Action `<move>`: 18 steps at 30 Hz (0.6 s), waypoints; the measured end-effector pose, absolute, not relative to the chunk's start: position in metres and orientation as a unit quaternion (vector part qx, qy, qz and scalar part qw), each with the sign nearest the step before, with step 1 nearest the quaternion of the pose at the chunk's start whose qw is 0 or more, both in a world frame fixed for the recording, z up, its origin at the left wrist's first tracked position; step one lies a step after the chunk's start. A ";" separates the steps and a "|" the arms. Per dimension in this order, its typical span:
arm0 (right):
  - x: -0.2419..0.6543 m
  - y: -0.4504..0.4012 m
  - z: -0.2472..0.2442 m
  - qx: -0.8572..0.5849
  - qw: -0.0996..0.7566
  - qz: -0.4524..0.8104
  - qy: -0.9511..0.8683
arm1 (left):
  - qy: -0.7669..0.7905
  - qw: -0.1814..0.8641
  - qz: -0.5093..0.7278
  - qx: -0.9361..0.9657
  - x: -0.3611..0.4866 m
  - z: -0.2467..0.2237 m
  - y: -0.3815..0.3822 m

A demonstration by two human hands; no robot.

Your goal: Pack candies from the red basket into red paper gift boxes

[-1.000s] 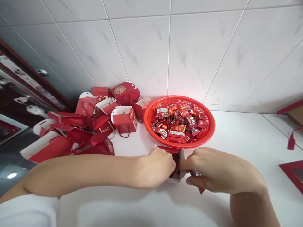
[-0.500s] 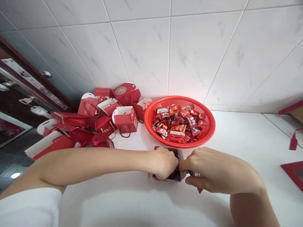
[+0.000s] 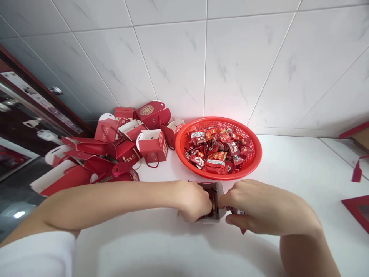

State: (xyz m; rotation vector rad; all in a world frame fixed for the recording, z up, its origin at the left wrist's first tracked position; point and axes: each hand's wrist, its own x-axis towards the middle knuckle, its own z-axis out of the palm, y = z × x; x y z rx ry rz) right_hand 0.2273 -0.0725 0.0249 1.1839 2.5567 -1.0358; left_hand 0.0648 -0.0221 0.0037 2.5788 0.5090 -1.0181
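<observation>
An open red gift box (image 3: 221, 190) with a pale inside stands on the white counter before me. My left hand (image 3: 197, 202) reaches down into it with curled fingers. Most of its fingertips are hidden, and what they hold I cannot make out. My right hand (image 3: 253, 207) is closed around red-wrapped candies (image 3: 238, 211), which show below its fingers. Its index finger touches the box's right wall. Just behind the box sits a red plastic basket (image 3: 256, 161) full of wrapped candies (image 3: 216, 161).
Several red gift boxes (image 3: 152, 148), some open, are heaped at the left by the tiled wall (image 3: 170, 65). Red card pieces (image 3: 359, 209) lie at the right edge. A dark-framed door or cabinet (image 3: 43, 96) borders the left.
My left hand has shifted slightly left within the box, showing more of its inside. My right hand has stayed almost still with the candies.
</observation>
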 end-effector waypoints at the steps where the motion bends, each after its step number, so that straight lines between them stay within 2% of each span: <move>1: 0.227 -0.073 0.026 0.393 0.071 -0.346 0.849 | 0.183 0.155 -0.360 0.902 0.066 0.002 -0.022; 7: 0.227 -0.072 0.026 0.385 0.064 -0.361 0.847 | 0.097 0.171 -0.407 0.892 0.071 -0.004 -0.017; 11: 0.232 -0.070 0.025 0.384 0.037 -0.378 0.842 | 0.121 0.137 -0.396 0.900 0.069 0.002 -0.015; 14: 0.240 -0.066 0.025 0.350 -0.064 -0.417 0.837 | 0.142 0.144 -0.333 0.921 0.060 0.011 -0.012; 18: 0.250 -0.058 0.025 0.363 -0.293 -0.467 0.751 | 0.199 0.207 -0.202 0.936 0.039 0.023 -0.009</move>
